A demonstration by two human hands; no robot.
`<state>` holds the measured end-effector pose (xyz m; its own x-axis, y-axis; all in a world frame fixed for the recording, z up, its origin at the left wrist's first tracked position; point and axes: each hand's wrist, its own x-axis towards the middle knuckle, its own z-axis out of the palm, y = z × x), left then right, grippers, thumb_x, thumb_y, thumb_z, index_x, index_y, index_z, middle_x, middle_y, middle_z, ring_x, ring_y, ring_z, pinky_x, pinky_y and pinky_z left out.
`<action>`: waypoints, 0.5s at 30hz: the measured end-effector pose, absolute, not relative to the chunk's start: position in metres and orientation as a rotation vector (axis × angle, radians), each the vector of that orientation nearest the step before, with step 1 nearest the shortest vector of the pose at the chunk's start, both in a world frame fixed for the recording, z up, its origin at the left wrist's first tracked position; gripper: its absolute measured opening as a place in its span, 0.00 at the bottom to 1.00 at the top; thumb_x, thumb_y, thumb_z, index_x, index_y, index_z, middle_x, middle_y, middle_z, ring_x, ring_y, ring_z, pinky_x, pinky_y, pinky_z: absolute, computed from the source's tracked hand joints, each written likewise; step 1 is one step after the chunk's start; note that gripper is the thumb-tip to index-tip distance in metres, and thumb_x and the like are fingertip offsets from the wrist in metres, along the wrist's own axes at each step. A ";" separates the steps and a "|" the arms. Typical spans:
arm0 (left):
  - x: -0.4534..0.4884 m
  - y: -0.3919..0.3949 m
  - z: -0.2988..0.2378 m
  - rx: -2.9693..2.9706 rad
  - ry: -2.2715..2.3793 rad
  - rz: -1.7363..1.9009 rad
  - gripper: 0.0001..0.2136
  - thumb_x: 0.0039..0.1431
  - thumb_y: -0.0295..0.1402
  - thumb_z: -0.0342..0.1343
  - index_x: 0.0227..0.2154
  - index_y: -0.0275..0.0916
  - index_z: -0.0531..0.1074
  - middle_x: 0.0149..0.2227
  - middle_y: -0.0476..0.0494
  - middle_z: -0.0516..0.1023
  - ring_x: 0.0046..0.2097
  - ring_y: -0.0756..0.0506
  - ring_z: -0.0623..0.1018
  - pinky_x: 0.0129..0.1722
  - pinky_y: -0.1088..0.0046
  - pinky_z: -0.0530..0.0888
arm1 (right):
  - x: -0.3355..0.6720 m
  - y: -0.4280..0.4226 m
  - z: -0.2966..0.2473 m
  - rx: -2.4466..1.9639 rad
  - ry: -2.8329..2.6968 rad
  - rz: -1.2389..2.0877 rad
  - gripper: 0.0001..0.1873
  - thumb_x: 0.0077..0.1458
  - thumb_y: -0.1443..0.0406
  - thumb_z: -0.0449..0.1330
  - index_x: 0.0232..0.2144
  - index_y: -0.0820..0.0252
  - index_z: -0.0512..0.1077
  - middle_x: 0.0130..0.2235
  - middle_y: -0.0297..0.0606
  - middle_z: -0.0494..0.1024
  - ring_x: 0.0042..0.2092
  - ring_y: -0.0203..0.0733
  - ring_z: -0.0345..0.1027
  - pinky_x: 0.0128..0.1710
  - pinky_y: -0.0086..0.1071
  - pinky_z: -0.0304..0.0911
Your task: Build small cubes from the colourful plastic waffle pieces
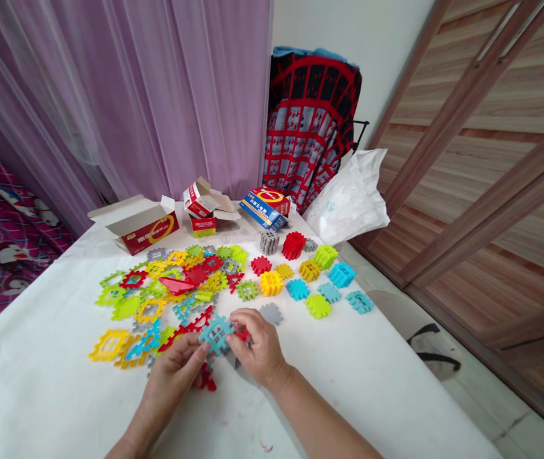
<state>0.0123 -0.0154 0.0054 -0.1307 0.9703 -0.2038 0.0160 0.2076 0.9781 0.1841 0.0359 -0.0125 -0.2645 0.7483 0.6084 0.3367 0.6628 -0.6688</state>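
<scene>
A teal toothed building tile with a window-like grid (217,334) is pinched between both hands at the near edge of a loose pile. My left hand (176,366) grips its left side with thumb and fingers. On its right side, my right hand (258,344) closes thumb and fingertips on the edge. Some red shows behind the right fingers; whether it is held, I cannot tell. Below the left fingers lies a red piece (209,380), partly hidden. The mixed pile holds yellow tiles (109,344), lime green tiles (125,307) and a red piece (176,285).
Sorted tiles stand to the right: a red stack (293,245), a yellow stack (271,283), a blue stack (343,274) and a grey tile (271,313). Opened boxes (150,233) and a blue box (263,210) line the back. A white bag (348,197) sits at the right edge.
</scene>
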 end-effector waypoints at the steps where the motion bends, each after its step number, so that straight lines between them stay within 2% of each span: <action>1: 0.011 -0.015 0.006 0.974 1.426 1.147 0.25 0.40 0.58 0.64 0.26 0.39 0.71 0.15 0.57 0.67 0.16 0.54 0.65 0.16 0.79 0.62 | 0.184 0.035 -0.013 -0.853 -1.878 0.481 0.13 0.57 0.61 0.58 0.44 0.58 0.71 0.43 0.43 0.78 0.41 0.40 0.73 0.42 0.32 0.70; 4: 0.010 -0.014 0.005 0.906 1.438 1.183 0.24 0.40 0.57 0.64 0.26 0.39 0.69 0.13 0.59 0.65 0.15 0.55 0.64 0.16 0.80 0.60 | 0.183 0.033 -0.015 -0.879 -1.928 0.403 0.18 0.53 0.60 0.62 0.46 0.58 0.71 0.43 0.44 0.78 0.44 0.44 0.72 0.45 0.35 0.70; 10: 0.014 -0.013 0.006 0.866 1.438 1.180 0.26 0.37 0.58 0.65 0.24 0.38 0.68 0.14 0.58 0.66 0.14 0.56 0.63 0.14 0.81 0.56 | 0.182 0.032 -0.018 -0.945 -1.980 0.345 0.19 0.50 0.62 0.64 0.46 0.57 0.72 0.42 0.43 0.78 0.43 0.44 0.73 0.45 0.35 0.70; 15: 0.014 -0.014 0.005 0.865 1.426 1.197 0.25 0.38 0.57 0.64 0.25 0.38 0.69 0.13 0.58 0.66 0.14 0.56 0.63 0.14 0.81 0.57 | 0.179 0.029 -0.018 -0.983 -1.971 0.282 0.21 0.48 0.62 0.64 0.47 0.57 0.71 0.43 0.44 0.78 0.44 0.46 0.74 0.45 0.37 0.70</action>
<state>0.0139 -0.0137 0.0054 -0.2039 0.9450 -0.2558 -0.0883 0.2424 0.9661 0.1792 0.0290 -0.0176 -0.2906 0.7320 0.6162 0.5297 0.6594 -0.5335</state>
